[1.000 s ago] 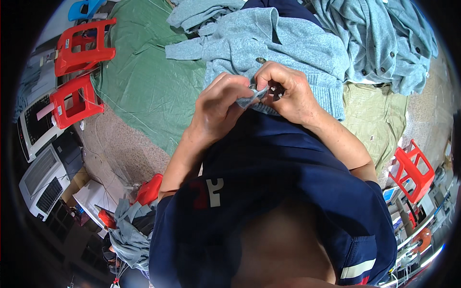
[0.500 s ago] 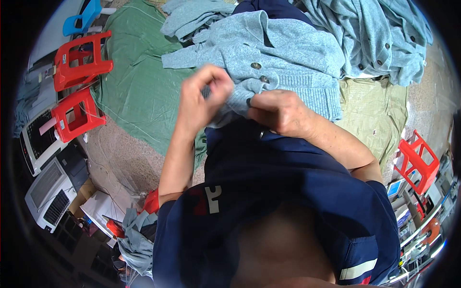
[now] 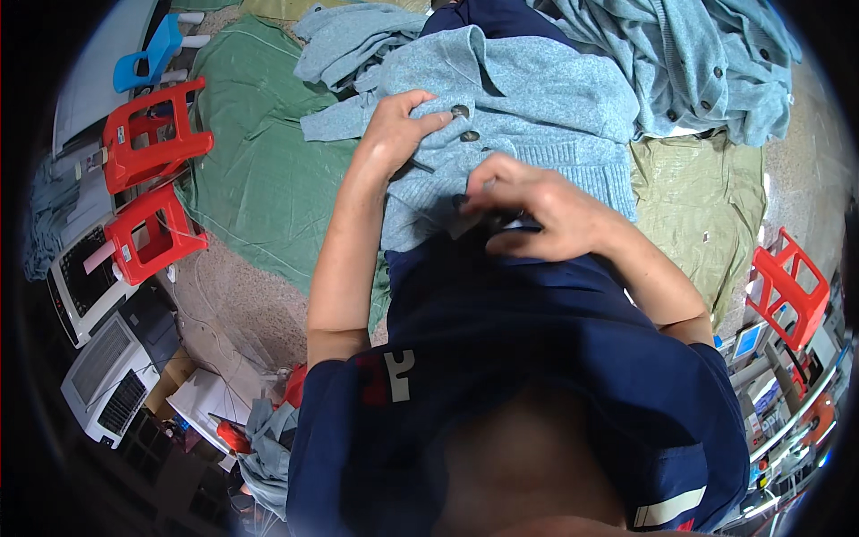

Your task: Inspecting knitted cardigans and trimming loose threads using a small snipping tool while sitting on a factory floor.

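A light blue knitted cardigan (image 3: 555, 98) with dark buttons and ribbed edging lies spread over my lap. My left hand (image 3: 394, 134) rests on its front, thumb and forefinger stretched apart beside the upper button (image 3: 460, 111). Just below that sits a second button (image 3: 470, 136). My right hand (image 3: 550, 210) hovers over the lower front edge, its fingers bent and the thumb apart from them. Close to its fingertips is another dark button (image 3: 460, 201). Shadow darkens the palm, so a small thing in there could be hidden.
More blue knitwear is heaped at the far right (image 3: 689, 72) and far left (image 3: 358, 40). A green sheet (image 3: 259, 134) and an olive sheet (image 3: 698, 206) cover the floor. Red stools (image 3: 157, 134) stand at the left, another red stool (image 3: 792, 286) at the right.
My left hand has moved up the cardigan and unfolded from a blurred, curled grip. The fingers of my right hand have loosened from the knit edge. The cardigan front lies flatter.
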`<action>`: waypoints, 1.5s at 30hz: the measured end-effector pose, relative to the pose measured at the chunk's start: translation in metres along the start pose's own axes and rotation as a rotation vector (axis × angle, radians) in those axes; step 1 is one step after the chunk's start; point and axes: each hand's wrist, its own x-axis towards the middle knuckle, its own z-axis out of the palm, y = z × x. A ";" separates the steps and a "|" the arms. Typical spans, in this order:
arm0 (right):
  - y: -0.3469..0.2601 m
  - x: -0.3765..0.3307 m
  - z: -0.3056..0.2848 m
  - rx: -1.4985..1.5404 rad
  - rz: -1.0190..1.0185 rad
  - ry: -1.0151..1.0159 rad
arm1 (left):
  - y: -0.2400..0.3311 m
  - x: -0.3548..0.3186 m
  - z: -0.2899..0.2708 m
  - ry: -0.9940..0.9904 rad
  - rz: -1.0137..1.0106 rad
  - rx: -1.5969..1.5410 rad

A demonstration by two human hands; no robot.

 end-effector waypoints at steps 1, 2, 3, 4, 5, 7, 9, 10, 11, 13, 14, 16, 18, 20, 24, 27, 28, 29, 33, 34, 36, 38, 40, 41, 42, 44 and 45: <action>0.002 0.002 -0.003 0.122 0.038 0.055 | 0.002 -0.002 -0.001 -0.003 -0.001 0.003; 0.007 0.003 -0.003 0.030 0.125 0.197 | 0.004 -0.007 -0.003 -0.022 -0.045 -0.208; 0.009 0.007 -0.005 0.039 0.205 0.298 | 0.010 -0.013 -0.004 -0.040 -0.090 -0.419; 0.008 0.011 -0.008 0.047 0.285 0.399 | 0.019 -0.019 -0.003 -0.037 -0.104 -0.587; 0.005 0.014 -0.013 -0.019 0.328 0.433 | 0.021 -0.021 -0.004 -0.036 -0.106 -0.584; 0.011 0.020 -0.012 -0.048 0.327 0.511 | 0.024 -0.025 -0.006 -0.060 -0.127 -0.812; 0.018 0.027 -0.008 -0.112 0.271 0.530 | 0.031 -0.030 -0.005 -0.040 -0.121 -0.823; 0.021 0.029 -0.006 -0.175 0.223 0.519 | 0.033 -0.033 -0.003 -0.021 -0.115 -0.836; 0.022 0.032 -0.002 -0.239 0.176 0.508 | 0.033 -0.036 -0.001 -0.020 -0.117 -0.835; 0.025 0.035 0.007 -0.304 0.168 0.507 | 0.034 -0.039 0.004 0.068 -0.099 -0.845; 0.027 0.035 0.011 -0.354 0.160 0.537 | 0.033 -0.040 0.006 0.067 -0.100 -0.845; 0.028 0.037 0.013 -0.425 0.123 0.595 | 0.032 -0.042 0.009 0.068 -0.105 -0.915; 0.030 0.036 0.012 -0.460 0.114 0.607 | 0.035 -0.046 0.015 0.091 -0.099 -0.931; 0.030 0.036 0.012 -0.497 0.107 0.620 | 0.042 -0.051 0.021 0.117 -0.077 -0.941; 0.028 0.035 0.011 -0.485 0.112 0.612 | 0.032 -0.050 0.025 0.143 -0.042 -0.948; 0.026 0.034 0.012 -0.448 0.140 0.604 | 0.029 -0.049 0.026 0.112 -0.024 -0.943; 0.026 0.034 0.013 -0.425 0.154 0.601 | 0.029 -0.049 0.026 0.118 -0.024 -0.946; 0.026 0.034 0.013 -0.425 0.155 0.602 | 0.029 -0.049 0.026 0.125 -0.023 -0.950; 0.026 0.033 0.014 -0.430 0.122 0.591 | 0.030 -0.051 0.025 0.109 -0.011 -0.943; 0.027 0.033 0.015 -0.452 0.101 0.592 | 0.030 -0.052 0.024 0.089 -0.028 -0.882; 0.030 0.032 0.016 -0.452 0.095 0.588 | 0.034 -0.052 0.025 0.068 -0.045 -0.822; 0.030 0.031 0.015 -0.453 0.090 0.584 | 0.039 -0.052 0.027 0.085 -0.042 -0.735; 0.026 0.028 0.016 -0.384 0.126 0.586 | 0.037 -0.052 0.028 0.110 -0.022 -0.698; 0.026 0.027 0.017 -0.383 0.127 0.586 | 0.037 -0.053 0.028 0.135 0.000 -0.662; 0.028 0.026 0.018 -0.370 0.151 0.607 | 0.036 -0.052 0.029 0.135 -0.005 -0.663; 0.029 0.024 0.018 -0.354 0.179 0.626 | 0.036 -0.052 0.034 0.196 -0.013 -0.601; 0.027 0.023 0.017 -0.440 0.175 0.631 | 0.035 -0.052 0.035 0.194 -0.014 -0.601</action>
